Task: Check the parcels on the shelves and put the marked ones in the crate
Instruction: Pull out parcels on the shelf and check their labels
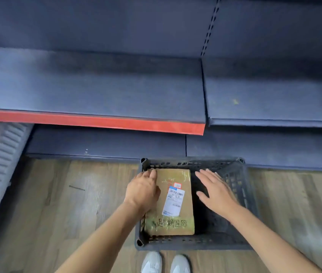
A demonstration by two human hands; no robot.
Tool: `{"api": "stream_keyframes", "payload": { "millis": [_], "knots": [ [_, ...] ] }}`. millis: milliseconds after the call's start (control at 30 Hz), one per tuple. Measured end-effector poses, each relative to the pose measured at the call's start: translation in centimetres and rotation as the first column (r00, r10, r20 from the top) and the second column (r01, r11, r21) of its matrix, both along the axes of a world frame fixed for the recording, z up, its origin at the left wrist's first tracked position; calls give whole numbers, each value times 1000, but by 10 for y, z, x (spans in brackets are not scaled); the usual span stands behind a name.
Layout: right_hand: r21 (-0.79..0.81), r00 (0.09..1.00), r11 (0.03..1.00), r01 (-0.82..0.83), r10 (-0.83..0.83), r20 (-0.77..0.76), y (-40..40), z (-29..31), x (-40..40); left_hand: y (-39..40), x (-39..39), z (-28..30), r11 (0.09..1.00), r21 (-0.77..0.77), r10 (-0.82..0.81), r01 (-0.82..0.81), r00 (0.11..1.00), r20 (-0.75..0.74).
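Head view, looking down at the floor in front of dark blue metal shelves (pixel 101 89), whose boards fill the upper half of the frame; one board carries a red front strip (pixel 97 121). At lower centre a dark grey perforated plastic crate (pixel 240 186) stands on the wood-patterned floor (pixel 57 203), its far rim touching or just short of the lowest shelf.

A flat brown cardboard parcel wrapped in clear tape (pixel 177 225), bearing a white printed label and handwritten black characters along its near edge, lies in the left half of the crate. The left hand (pixel 142 192) rests on the parcel's upper-left corner with fingers curled over the edge; whether they grip it or merely press it is not clear from this angle. The right hand (pixel 215 190) hovers above the empty right half of the crate, fingers straight and spread, holding nothing.

Risks from here, as a judgement: the parcel may lie propped on the crate's left wall rather than flat, so a hasty release could leave it tilted and take room from later parcels. The crate stands close to the white shoes (pixel 164 263) at the bottom edge, so a step forward could knock it.
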State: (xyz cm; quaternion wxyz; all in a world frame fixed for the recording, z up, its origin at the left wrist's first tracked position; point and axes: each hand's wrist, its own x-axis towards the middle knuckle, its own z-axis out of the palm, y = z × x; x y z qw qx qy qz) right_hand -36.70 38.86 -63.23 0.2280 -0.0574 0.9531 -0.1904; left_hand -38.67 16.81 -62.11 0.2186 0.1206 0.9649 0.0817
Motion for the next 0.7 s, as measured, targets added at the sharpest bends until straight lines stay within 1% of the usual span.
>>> {"api": "stream_keyframes", "payload": {
  "millis": [100, 133, 167, 233, 300, 367, 433, 533, 567, 633, 700],
  "knots": [
    [69, 994, 996, -65, 71, -85, -8, 85, -7, -8, -7, 83, 999, 7, -51, 53, 985, -167],
    [72, 990, 995, -64, 72, -117, -11, 114, -8, -10, -10, 108, 997, 40, -55, 67, 968, -244],
    [64, 985, 996, -61, 71, -159, -15, 144, -11, -13, -14, 133, 993, 78, -62, 91, 946, -319],
    [41, 962, 997, -70, 79, -262, -22, 202, -18, -16, -19, 186, 986, 79, -98, 146, 897, -431],
    [21, 931, 998, -62, 65, -359, -28, 260, -26, -19, -25, 239, 985, 52, -114, 166, 843, -525],
    [0, 906, 999, -50, 45, -420, -34, 312, -31, -21, -27, 288, 985, 32, -116, 170, 789, -603],
    [-13, 878, 999, -51, 39, -476, -41, 356, -35, -23, -29, 330, 983, 45, -108, 179, 759, -642],
    [0, 810, 998, -57, 47, -584, -51, 407, -37, -27, -28, 382, 982, 47, -100, 180, 724, -682],
    [0, 788, 998, -61, 48, -613, -54, 421, -36, -28, -27, 395, 982, 45, -105, 185, 722, -684],
    [-8, 749, 997, -78, 53, -661, -59, 444, -33, -28, -23, 420, 979, 78, -90, 187, 745, -661],
    [-17, 717, 995, -100, 60, -695, -61, 467, -31, -26, -20, 447, 979, 102, -61, 174, 738, -672]
  ]
}}
